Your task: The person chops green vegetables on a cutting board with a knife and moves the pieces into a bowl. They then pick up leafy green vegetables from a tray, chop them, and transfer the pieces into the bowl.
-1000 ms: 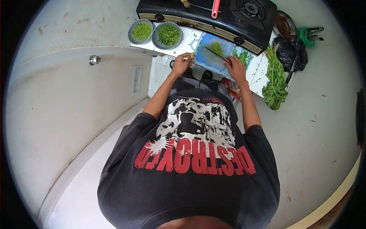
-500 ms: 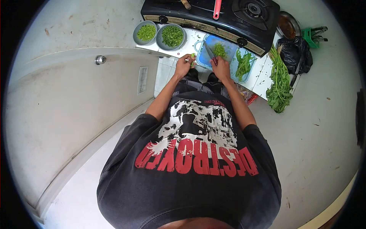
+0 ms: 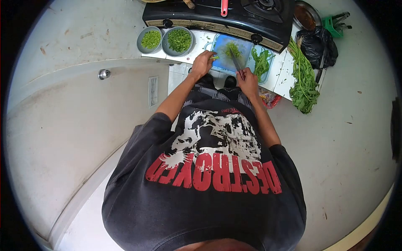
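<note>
My left hand (image 3: 202, 63) is closed on a short bundle of green stalks (image 3: 214, 57) at the left edge of the blue cutting board (image 3: 223, 63). In my right hand (image 3: 249, 82) is a knife (image 3: 237, 65) with a dark reddish handle. Its blade points away from me, with the tip at a small heap of chopped greens (image 3: 233, 49) on the board. Cut leafy tops (image 3: 261, 62) lie at the right, on a light blue tray (image 3: 270, 67). Two grey bowls stand at the left: one bowl (image 3: 140, 47) has pale chopped stalks, the other bowl (image 3: 191, 47) darker chopped leaves.
A black gas stove (image 3: 201, 14) runs along the back, with a red handle (image 3: 224, 7) on top. On the right, a bunch of leafy greens (image 3: 305, 90) hangs over the counter's edge beside a black plastic bag (image 3: 320, 48), a metal pan (image 3: 307, 16) and a green basket (image 3: 333, 27).
The knife has swung from the board's left side to the chopped heap, and my right hand has moved nearer me and slightly right. The stalks have turned toward the board. The view has shifted.
</note>
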### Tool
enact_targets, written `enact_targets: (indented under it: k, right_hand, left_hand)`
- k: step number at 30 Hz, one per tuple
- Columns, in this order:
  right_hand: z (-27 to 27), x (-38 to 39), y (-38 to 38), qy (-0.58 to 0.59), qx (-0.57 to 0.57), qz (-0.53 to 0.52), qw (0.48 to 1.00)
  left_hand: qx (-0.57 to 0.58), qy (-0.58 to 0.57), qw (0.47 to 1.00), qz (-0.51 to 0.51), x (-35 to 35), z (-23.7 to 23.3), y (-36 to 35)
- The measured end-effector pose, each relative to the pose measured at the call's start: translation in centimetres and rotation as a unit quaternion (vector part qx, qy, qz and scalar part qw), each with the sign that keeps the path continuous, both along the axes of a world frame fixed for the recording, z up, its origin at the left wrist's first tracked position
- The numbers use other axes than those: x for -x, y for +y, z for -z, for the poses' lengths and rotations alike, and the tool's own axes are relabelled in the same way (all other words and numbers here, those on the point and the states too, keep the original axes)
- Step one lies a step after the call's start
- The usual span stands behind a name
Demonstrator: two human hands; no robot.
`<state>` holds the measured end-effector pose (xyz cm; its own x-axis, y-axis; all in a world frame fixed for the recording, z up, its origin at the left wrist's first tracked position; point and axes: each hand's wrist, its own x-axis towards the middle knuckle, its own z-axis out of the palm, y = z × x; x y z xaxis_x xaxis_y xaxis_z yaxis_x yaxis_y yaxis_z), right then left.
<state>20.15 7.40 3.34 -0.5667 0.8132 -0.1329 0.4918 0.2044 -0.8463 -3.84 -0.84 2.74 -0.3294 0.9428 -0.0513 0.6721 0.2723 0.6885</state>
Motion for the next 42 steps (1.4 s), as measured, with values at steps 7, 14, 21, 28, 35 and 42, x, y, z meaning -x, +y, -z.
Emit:
enact_targets:
  k: [7,14,21,28,35,42]
  right_hand:
    - [0.8,-0.3,-0.8,-0.022,-0.011,-0.045,0.999]
    - [0.8,-0.3,-1.6,-0.042,-0.002,-0.035,0.998]
    - [1.3,-1.5,-2.1,0.003,0.016,-0.030,0.999]
    - [0.1,-0.9,-2.2,-0.016,0.035,-0.029,0.999]
    - [0.6,0.8,-2.6,-0.067,0.038,-0.031,0.997]
    - [0.8,1.2,-2.4,-0.050,0.016,-0.044,0.998]
  left_hand:
    - [-0.019,0.072,0.997,-0.011,-0.9,1.4,1.0]
    - [-0.061,0.113,0.992,-0.020,-2.1,1.8,1.3]
    - [-0.068,0.180,0.981,-0.033,-2.7,1.0,1.1]
    - [-0.080,0.136,0.987,-0.020,-2.7,2.3,0.9]
    - [-0.061,0.145,0.988,0.009,-2.2,1.8,1.1]
    - [-0.069,0.140,0.988,0.000,-2.1,2.6,1.3]
